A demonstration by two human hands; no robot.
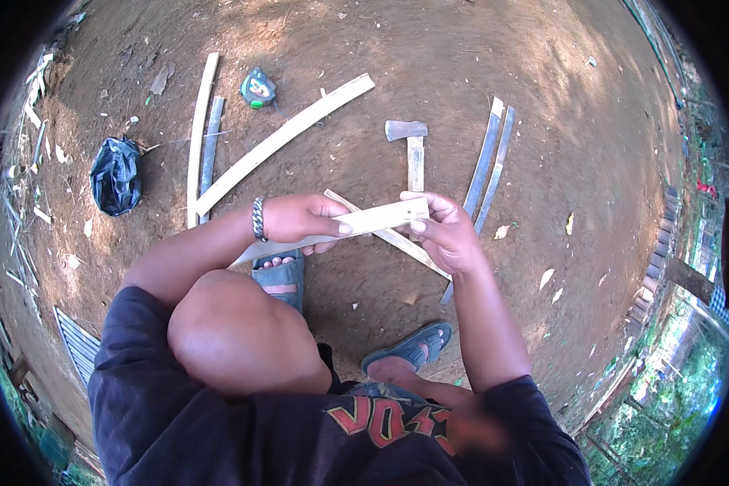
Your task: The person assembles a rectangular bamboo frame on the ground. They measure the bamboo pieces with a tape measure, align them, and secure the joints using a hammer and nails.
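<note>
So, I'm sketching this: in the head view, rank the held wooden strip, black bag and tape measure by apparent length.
Held wooden strip, helped by nearness
Black bag
Tape measure

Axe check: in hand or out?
Out of hand: the axe lies on the ground, while the left hand and right hand hold a pale wooden strip.

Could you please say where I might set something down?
Bare dirt lies between the diagonal pale strip and the axe, and right of the paired grey strips, among leaves. It's crowded where the held strip crosses a narrow strip.
</note>
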